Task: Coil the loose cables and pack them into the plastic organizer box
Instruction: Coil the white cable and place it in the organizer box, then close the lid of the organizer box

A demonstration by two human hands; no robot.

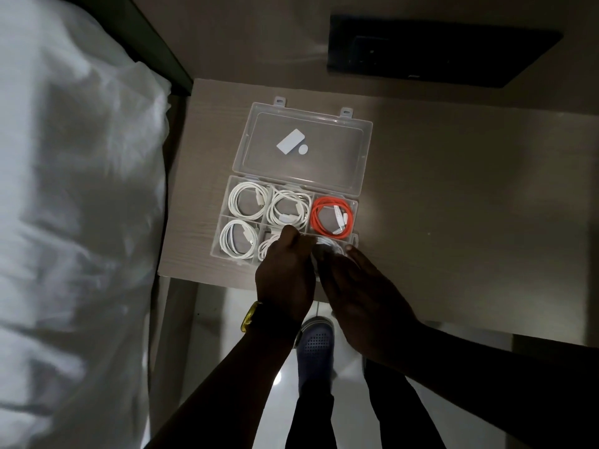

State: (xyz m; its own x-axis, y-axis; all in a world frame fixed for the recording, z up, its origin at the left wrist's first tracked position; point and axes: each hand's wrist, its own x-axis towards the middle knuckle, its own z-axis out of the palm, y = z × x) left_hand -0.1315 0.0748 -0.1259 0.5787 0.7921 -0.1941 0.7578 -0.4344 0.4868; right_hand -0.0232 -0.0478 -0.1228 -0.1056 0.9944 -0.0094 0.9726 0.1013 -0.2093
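A clear plastic organizer box (227, 196) lies open on a light wooden table, its lid (301, 144) folded back away from me. Coiled white cables fill the far-left (248, 202), far-middle (288, 207) and near-left (236, 239) compartments. A coiled orange cable (330, 217) sits in the far-right one. My left hand (285, 273) covers the near-middle compartment, fingers curled around a white cable coil (329, 244) over the near-right compartment. My right hand (359, 286) presses on the same coil from the right, fingers extended. Part of the coil is hidden under both hands.
The table (453, 222) extends to the right. A bed with white sheets (81, 222) borders it on the left. A dark flat panel (437, 50) lies beyond the table. Below the near edge are my legs and a blue perforated shoe (316, 345). A yellow band (251, 315) is on my left wrist.
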